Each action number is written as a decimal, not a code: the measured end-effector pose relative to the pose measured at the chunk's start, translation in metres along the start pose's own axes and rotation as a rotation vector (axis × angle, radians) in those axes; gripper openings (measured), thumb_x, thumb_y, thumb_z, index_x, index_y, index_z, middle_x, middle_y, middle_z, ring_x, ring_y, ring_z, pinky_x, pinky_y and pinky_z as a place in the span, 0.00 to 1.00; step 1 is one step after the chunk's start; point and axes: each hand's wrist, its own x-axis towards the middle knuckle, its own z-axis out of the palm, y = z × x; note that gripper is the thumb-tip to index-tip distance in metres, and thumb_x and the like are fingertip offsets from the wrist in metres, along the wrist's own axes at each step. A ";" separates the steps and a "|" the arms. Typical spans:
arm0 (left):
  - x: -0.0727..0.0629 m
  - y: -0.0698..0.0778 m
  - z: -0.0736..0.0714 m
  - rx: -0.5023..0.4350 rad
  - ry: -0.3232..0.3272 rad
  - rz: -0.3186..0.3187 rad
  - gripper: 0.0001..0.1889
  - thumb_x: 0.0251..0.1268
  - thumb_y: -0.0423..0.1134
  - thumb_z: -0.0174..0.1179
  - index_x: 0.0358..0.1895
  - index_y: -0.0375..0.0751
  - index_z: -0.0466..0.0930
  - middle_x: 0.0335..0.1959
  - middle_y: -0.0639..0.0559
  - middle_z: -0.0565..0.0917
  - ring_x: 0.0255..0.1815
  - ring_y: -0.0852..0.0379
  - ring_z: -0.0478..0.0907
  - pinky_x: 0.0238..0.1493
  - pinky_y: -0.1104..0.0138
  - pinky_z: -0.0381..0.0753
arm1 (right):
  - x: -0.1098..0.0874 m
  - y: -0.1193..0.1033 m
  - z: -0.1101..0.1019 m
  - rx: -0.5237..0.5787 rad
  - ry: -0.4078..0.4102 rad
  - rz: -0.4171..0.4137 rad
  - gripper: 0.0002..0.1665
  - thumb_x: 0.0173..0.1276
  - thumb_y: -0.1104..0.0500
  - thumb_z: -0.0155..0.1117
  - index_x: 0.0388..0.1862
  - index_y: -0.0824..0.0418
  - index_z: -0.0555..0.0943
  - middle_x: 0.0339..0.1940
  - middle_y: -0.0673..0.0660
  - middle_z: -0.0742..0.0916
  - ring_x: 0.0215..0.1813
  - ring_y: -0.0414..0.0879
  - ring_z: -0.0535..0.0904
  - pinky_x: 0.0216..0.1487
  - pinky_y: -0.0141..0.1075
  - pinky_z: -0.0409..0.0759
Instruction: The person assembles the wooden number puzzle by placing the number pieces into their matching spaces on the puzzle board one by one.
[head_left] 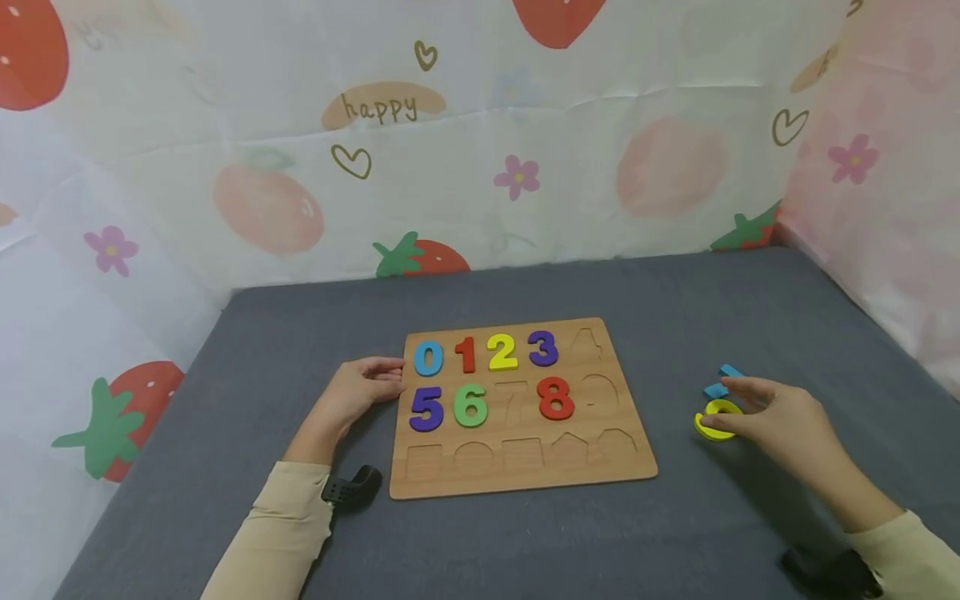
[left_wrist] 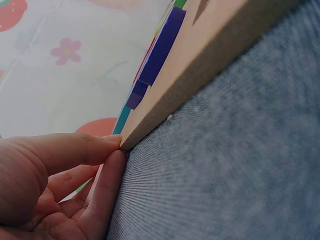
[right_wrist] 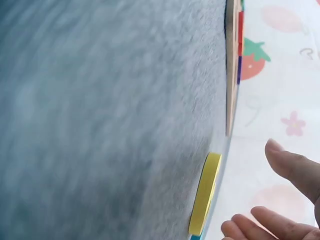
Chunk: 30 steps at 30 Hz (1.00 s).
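Observation:
A wooden number puzzle board lies on the grey cloth, with 0, 1, 2, 3, 5, 6 and 8 seated in their recesses. My left hand pinches its left edge; in the left wrist view the thumb and a finger meet at the board's corner. Off to the right, my right hand hovers over a yellow number piece, seemingly a 9, partly covered by the thumb. In the right wrist view its thumb and fingers are spread, apart from the yellow piece. Beside it lies a blue piece, partly hidden by the hand.
Recesses without pieces show along the board's bottom row and at the spots for 4, 7 and 9. Grey cloth covers the table. A fruit-printed curtain stands behind it and along both sides.

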 end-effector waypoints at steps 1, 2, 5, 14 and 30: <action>0.000 0.000 0.000 -0.002 0.001 -0.001 0.24 0.67 0.36 0.63 0.66 0.36 0.75 0.57 0.39 0.82 0.56 0.52 0.80 0.64 0.56 0.75 | 0.000 0.001 -0.001 -0.017 -0.001 0.004 0.53 0.59 0.35 0.71 0.71 0.69 0.69 0.74 0.69 0.68 0.72 0.70 0.66 0.61 0.64 0.71; 0.000 0.000 0.000 -0.003 0.002 -0.001 0.24 0.67 0.35 0.63 0.66 0.36 0.75 0.57 0.39 0.82 0.56 0.51 0.79 0.64 0.55 0.75 | 0.000 0.002 -0.001 -0.034 -0.002 0.007 0.53 0.59 0.35 0.71 0.71 0.70 0.69 0.73 0.70 0.69 0.71 0.71 0.66 0.59 0.64 0.72; 0.000 -0.001 0.000 -0.004 0.002 0.003 0.24 0.67 0.35 0.64 0.66 0.35 0.75 0.57 0.38 0.82 0.56 0.51 0.79 0.64 0.55 0.75 | 0.000 0.005 -0.002 -0.077 -0.010 0.019 0.55 0.59 0.36 0.72 0.70 0.73 0.67 0.69 0.75 0.72 0.69 0.72 0.69 0.55 0.61 0.76; 0.002 -0.002 0.001 -0.009 0.000 0.000 0.24 0.66 0.34 0.64 0.65 0.35 0.75 0.57 0.38 0.83 0.53 0.56 0.82 0.63 0.56 0.76 | 0.005 0.011 -0.001 -0.122 -0.060 0.029 0.59 0.57 0.35 0.73 0.70 0.77 0.66 0.66 0.77 0.75 0.65 0.72 0.72 0.52 0.57 0.79; 0.001 0.000 0.001 -0.013 0.003 -0.011 0.24 0.67 0.35 0.64 0.65 0.35 0.76 0.55 0.40 0.82 0.53 0.54 0.79 0.58 0.61 0.77 | 0.011 0.008 0.005 -0.218 -0.013 -0.043 0.55 0.52 0.41 0.78 0.65 0.80 0.70 0.60 0.79 0.78 0.57 0.71 0.76 0.48 0.53 0.79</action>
